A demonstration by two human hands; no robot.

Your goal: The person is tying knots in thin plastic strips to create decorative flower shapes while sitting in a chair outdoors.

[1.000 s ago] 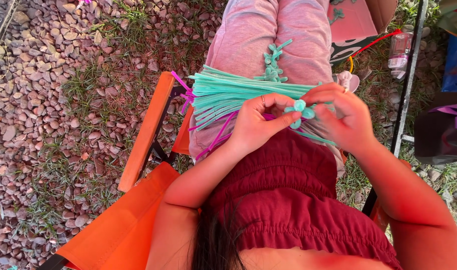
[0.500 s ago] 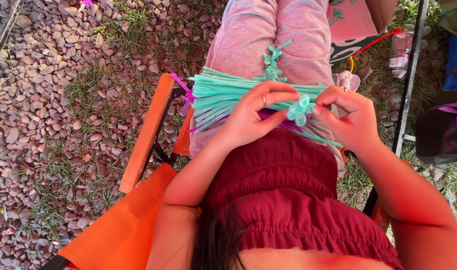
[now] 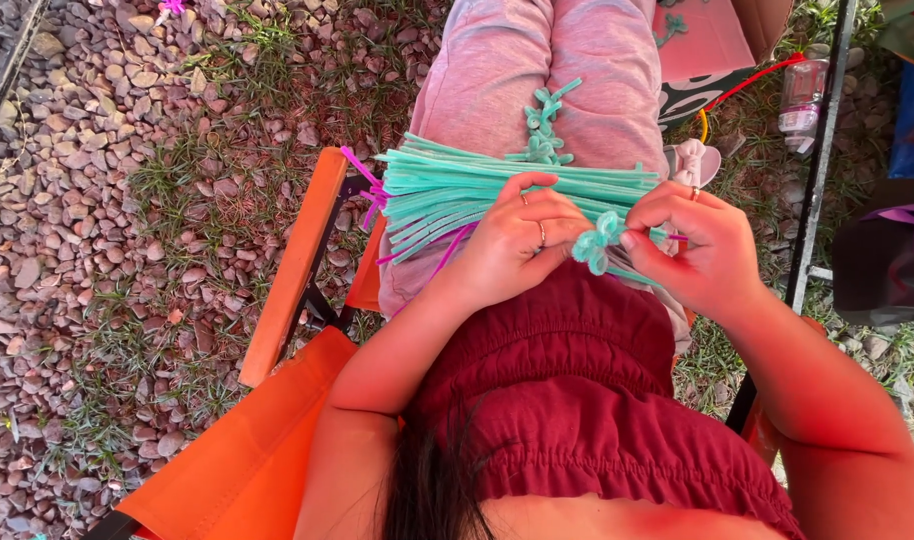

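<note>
- Teal and fuzzy, a small twisted pipe-cleaner piece [image 3: 599, 243] is seen in the head view, pinched between both hands just above the lap.
- The left hand [image 3: 517, 245] is curled closed, its fingertips [image 3: 567, 243] pressed onto the left side of the twisted piece; rings are worn on two of its fingers.
- The right hand [image 3: 699, 250] is likewise closed, thumb and forefinger gripping the right side of the same piece.
- A thick bundle of straight teal pipe cleaners [image 3: 447, 192] is laid across the lap, just beyond the hands, its ends fanned out past the left edge of the thigh.
- A few pink pipe cleaners [image 3: 362, 170] are mixed in at the left end of that bundle.
- Finished teal twisted shapes [image 3: 543, 125] are rested farther down the pink trousers [image 3: 497, 60], near the middle of the lap.
- An orange folding chair [image 3: 297, 260] is sat in, its armrest running along the left side of the lap.
- A dark red ruched top [image 3: 577, 390] is worn below the hands in the picture.
- Gravel and sparse grass [image 3: 127, 200] are spread over the ground to the left.
- A clear plastic bottle [image 3: 803, 95] is lying on the ground near the upper right corner.
</note>
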